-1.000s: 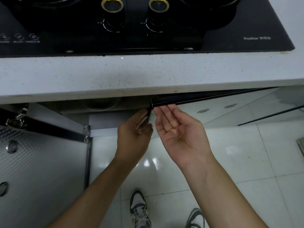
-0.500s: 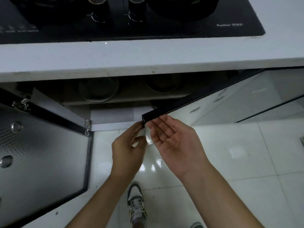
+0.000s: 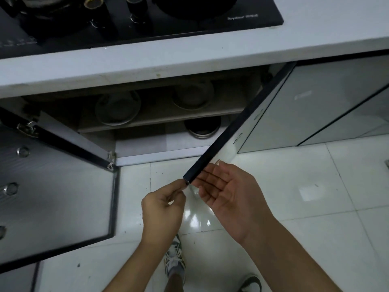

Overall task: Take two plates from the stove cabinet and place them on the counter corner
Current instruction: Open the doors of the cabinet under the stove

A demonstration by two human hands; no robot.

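The cabinet under the stove stands open. On its upper shelf [image 3: 160, 120] a stack of pale plates [image 3: 117, 108] sits at the left and a second stack of pale dishes [image 3: 192, 95] at the right. My left hand [image 3: 163, 211] pinches the lower corner of the right cabinet door [image 3: 235, 127], which is swung out toward me. My right hand [image 3: 227, 192] is open, palm up, with its fingers against the door's edge from the right side.
The left cabinet door [image 3: 52, 186] hangs fully open at the left. A dark pot [image 3: 203, 127] stands on the cabinet floor. The black stove [image 3: 136, 17] sits in the white counter [image 3: 189, 53] above. Tiled floor and my shoes lie below.
The right door has swung out much further with both hands at its corner. The shelf with the plates and the pot below have come into view.
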